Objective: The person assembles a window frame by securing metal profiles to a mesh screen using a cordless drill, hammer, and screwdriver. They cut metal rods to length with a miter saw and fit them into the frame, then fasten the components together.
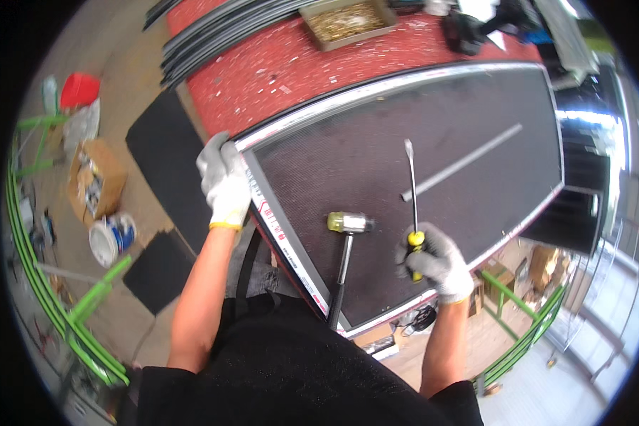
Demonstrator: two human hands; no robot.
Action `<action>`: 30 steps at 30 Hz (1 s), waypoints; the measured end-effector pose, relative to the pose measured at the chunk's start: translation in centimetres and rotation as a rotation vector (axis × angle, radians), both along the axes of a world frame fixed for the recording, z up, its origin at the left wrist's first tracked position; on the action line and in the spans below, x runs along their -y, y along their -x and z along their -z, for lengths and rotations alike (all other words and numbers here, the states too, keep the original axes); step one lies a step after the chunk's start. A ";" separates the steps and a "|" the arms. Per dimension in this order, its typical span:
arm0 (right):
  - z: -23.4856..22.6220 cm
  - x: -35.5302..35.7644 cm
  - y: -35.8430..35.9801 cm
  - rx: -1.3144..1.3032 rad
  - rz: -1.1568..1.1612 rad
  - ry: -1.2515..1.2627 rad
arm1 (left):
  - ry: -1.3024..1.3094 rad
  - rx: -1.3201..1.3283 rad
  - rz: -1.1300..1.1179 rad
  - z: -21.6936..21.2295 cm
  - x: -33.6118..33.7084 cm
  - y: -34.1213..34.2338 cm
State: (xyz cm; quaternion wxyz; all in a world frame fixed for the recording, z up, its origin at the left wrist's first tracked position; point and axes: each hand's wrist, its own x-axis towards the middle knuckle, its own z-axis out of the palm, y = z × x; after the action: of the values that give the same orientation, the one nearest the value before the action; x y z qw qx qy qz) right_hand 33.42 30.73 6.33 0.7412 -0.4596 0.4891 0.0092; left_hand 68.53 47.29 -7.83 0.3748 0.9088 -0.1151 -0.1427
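Screwdriver (pixel 412 206) clenched in right hand (pixel 437 261), left hand (pixel 224 181) seemingly gripping frame corner (pixel 243 150), hands apart

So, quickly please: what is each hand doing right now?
Left hand: closed on the corner of the framed panel.
Right hand: closed, holding a long screwdriver.

A long worktop (pixel 284 64) covered in speckled red material runs across the upper part of the view. Beneath it lies a dusty grey concrete floor (pixel 131 64) with dark rubber mats (pixel 165 153) spread alongside. On the left stand green metal tube frames (pixel 85 312), an open brown cardboard box (pixel 96 181), a white paint bucket (pixel 110 238) and a red plastic bucket (pixel 79 89). More green railing (pixel 522 337) and brown cardboard boxes (pixel 543 263) sit lower right, where bright daylight falls on pale floor (pixel 575 369).
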 end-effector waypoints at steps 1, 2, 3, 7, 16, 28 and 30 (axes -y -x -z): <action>0.5 -2.3 1.2 0.023 0.125 -0.029 | -0.088 0.094 0.024 -0.6 0.1 0.2; 0.9 -4.6 2.2 0.048 0.251 -0.064 | -0.131 0.244 0.079 -1.3 0.2 0.7; 1.3 -6.8 3.3 0.039 0.352 -0.032 | -0.055 0.422 0.210 -2.2 0.0 1.5; 3.9 -14.0 5.9 -0.274 0.581 0.239 | 0.194 0.340 0.619 -4.9 1.0 6.4; 6.5 -17.8 6.0 -0.749 0.554 0.631 | 0.166 0.254 1.139 -5.9 6.4 11.3; 2.6 -21.0 0.6 -0.205 1.200 0.260 | -0.249 0.193 1.390 -4.0 19.7 16.3; 0.0 -18.6 -1.1 -0.145 1.057 0.308 | -0.279 0.261 1.404 -3.8 19.5 16.3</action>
State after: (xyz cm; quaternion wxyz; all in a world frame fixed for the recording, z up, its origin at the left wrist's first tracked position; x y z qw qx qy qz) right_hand 34.56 49.38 6.29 0.5337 -0.2527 0.6986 -0.4041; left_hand 52.19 27.78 -3.99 0.0586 0.6696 -0.6957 -0.2534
